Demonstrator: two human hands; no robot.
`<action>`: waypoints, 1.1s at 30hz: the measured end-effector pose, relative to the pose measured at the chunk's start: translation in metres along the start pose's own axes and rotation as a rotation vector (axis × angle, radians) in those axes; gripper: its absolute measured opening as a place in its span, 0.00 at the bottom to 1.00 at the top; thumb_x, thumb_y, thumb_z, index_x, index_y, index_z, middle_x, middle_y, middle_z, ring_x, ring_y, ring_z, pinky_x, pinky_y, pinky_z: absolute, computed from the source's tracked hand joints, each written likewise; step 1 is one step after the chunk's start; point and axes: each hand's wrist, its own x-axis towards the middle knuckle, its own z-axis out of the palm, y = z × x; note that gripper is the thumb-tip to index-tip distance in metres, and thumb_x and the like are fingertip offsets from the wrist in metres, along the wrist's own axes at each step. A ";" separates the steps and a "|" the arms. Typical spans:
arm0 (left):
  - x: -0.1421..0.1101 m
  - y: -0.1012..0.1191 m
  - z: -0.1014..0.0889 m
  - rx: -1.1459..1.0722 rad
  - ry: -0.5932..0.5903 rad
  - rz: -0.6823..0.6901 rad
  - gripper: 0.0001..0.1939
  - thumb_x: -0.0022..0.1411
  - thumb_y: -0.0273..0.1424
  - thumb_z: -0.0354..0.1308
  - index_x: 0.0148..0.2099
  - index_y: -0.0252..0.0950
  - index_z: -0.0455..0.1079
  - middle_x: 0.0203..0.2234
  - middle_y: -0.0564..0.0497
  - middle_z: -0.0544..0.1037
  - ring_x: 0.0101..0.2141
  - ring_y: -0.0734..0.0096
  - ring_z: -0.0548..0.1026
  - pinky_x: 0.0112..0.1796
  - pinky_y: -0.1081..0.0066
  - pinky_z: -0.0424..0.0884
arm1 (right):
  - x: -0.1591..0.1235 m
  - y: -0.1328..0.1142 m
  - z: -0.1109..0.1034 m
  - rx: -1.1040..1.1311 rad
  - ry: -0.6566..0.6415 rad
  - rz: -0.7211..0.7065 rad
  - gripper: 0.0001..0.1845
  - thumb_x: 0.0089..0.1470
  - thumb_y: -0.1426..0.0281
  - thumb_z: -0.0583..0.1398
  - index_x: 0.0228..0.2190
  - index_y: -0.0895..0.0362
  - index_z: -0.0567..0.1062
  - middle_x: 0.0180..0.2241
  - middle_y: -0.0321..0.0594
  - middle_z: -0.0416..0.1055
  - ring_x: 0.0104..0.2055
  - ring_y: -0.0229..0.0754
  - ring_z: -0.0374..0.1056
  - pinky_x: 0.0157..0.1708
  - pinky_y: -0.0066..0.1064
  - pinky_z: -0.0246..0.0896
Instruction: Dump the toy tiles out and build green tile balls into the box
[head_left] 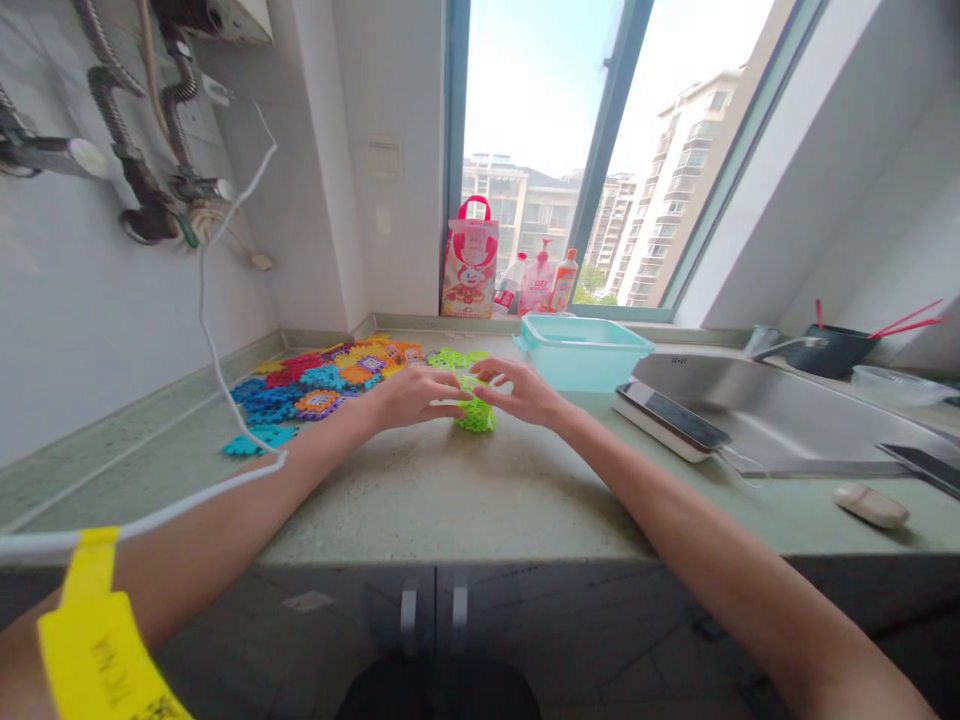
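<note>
Lime-green interlocking plastic pieces stand in a small stack on the countertop between my hands. My left hand reaches in from the left side, thumb and fingers apart, with the fingertips at the stack's edge. From the other side comes my right hand, its fingers curved and spread over the upper part of the stack. Whether the fingertips press on the pieces I cannot tell. Just behind the hands lie more loose green pieces. Left of my left hand is a pile of similar pieces, among them blue ones, red ones and orange ones.
A mint-green plastic tub stands behind my right hand. Beside it, a phone rests on a white box at the sink. A computer mouse lies at the right. A white cable hangs across the left side.
</note>
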 end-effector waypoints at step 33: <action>-0.004 -0.005 0.032 0.395 -0.192 -0.530 0.29 0.65 0.25 0.53 0.67 0.44 0.70 0.62 0.43 0.74 0.61 0.51 0.69 0.60 0.52 0.64 | 0.001 -0.029 0.010 -0.511 -0.286 -0.138 0.36 0.61 0.56 0.66 0.67 0.43 0.68 0.64 0.46 0.69 0.60 0.54 0.71 0.59 0.44 0.66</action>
